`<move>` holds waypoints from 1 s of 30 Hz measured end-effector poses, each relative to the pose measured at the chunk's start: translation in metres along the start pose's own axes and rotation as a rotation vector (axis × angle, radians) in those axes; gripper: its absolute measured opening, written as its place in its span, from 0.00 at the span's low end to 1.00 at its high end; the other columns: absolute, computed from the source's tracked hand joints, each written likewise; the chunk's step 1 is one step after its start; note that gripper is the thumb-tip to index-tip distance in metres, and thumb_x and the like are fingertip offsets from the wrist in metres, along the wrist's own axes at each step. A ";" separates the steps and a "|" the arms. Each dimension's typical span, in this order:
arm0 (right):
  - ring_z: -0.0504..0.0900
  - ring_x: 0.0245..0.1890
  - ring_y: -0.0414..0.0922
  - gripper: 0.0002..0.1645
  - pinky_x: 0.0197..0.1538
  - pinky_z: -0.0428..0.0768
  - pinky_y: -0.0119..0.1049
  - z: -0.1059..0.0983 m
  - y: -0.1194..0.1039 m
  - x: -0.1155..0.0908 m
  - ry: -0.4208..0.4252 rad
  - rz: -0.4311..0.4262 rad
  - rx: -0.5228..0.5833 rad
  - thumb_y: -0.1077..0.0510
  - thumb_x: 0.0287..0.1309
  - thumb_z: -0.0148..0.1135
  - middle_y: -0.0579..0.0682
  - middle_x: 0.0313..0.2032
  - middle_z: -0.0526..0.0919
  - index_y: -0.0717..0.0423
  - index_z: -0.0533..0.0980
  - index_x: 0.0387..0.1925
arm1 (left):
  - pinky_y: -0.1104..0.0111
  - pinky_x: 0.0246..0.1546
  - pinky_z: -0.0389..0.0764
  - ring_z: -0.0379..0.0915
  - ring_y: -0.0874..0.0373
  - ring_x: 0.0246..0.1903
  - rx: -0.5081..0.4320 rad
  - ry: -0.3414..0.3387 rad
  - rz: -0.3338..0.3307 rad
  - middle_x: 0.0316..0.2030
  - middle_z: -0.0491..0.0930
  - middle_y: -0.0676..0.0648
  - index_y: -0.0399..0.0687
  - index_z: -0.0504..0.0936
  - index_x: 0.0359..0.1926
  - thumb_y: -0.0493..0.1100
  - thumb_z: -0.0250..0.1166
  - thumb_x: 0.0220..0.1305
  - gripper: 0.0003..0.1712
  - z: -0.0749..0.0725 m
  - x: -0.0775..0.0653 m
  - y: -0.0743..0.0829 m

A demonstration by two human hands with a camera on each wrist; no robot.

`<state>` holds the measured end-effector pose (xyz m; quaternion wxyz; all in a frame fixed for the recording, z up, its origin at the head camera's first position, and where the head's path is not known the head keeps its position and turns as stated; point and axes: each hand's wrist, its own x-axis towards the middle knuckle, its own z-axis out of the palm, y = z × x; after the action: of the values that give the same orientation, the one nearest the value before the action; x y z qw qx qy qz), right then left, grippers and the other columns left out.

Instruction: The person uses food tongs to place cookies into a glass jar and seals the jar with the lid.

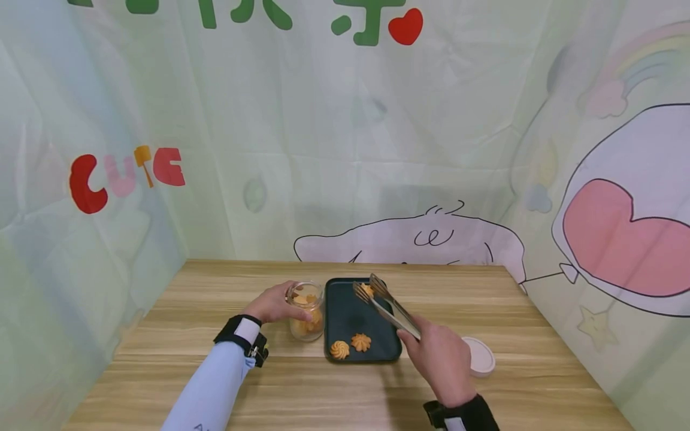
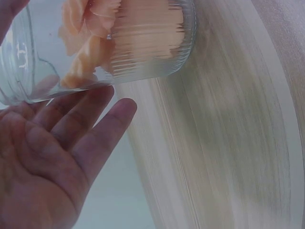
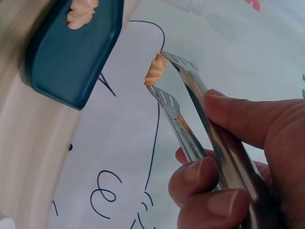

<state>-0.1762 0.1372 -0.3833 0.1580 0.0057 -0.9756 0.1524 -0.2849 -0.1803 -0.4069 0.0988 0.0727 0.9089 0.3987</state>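
Observation:
My left hand point(image 1: 277, 303) holds a glass jar point(image 1: 307, 329) upright on the table, thumb in front; several cookies point(image 2: 86, 43) fill part of it. In the left wrist view the fingers point(image 2: 107, 133) lie along the jar's side. My right hand point(image 1: 439, 359) grips metal tongs point(image 1: 396, 311) over the dark green tray point(image 1: 353, 317). Between the tongs' slotted tips a swirled cookie point(image 3: 156, 69) is pinched, clear of the tray in the right wrist view. A round swirl cookie point(image 1: 339, 349) and a flower-shaped cookie point(image 1: 361, 342) lie at the tray's near end.
To the right of my right hand lies a round white lid point(image 1: 481, 357), partly covered by the hand. The wooden table point(image 1: 302, 395) meets a printed cloth backdrop point(image 1: 242, 221) at the back, and similar cloth hangs at both sides.

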 end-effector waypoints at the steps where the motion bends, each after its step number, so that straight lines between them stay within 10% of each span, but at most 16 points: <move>1: 0.73 0.18 0.43 0.22 0.17 0.61 0.36 -0.001 -0.001 0.000 0.003 -0.005 0.002 0.43 0.55 0.69 0.49 0.22 0.82 0.48 0.82 0.49 | 0.45 0.63 0.69 0.71 0.44 0.60 0.004 -0.001 0.000 0.59 0.77 0.40 0.45 0.69 0.67 0.54 0.80 0.44 0.50 0.000 0.000 0.000; 30: 0.64 0.13 0.41 0.25 0.15 0.57 0.34 -0.016 -0.040 0.007 0.039 -0.091 -0.004 0.42 0.57 0.67 0.44 0.15 0.71 0.48 0.81 0.53 | 0.45 0.64 0.68 0.70 0.45 0.61 -0.005 0.004 0.005 0.58 0.78 0.43 0.45 0.69 0.67 0.54 0.81 0.42 0.51 0.001 0.003 -0.004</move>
<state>-0.1756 0.1042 -0.3543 0.1835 0.0470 -0.9714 0.1434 -0.2880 -0.1815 -0.4112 0.0962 0.0741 0.9079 0.4013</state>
